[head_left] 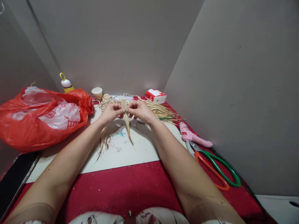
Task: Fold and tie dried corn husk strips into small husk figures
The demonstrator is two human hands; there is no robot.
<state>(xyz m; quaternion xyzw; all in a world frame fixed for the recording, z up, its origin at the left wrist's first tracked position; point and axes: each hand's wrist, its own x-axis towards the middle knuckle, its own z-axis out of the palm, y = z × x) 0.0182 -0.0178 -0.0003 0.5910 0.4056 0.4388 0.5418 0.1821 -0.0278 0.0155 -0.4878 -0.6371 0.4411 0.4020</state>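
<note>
A tapered, straw-coloured strip that looks like dried leaf (127,124) is held up over the white board (142,152), its broad end at the top and its narrow tip hanging down. My left hand (110,113) pinches its left edge between thumb and fingertips. From the other side, my right hand (143,112) pinches it at about the same height. Another thin, pale strip (103,140) with a dark, frayed end lies on the board below my left hand. Dark reddish fibres (107,143) are scattered beside it. Behind my hands is a tangle of pale cord (107,101).
Left are a red plastic bag (30,130), a yellow-and-white bottle (66,84), a paper cup (97,92) and a dark flat device (17,177). Right are dry stalks (163,111), a red-and-white box (155,95), a pink glue gun (192,136) and scissors (216,165). Grey panels (116,46) enclose the table.
</note>
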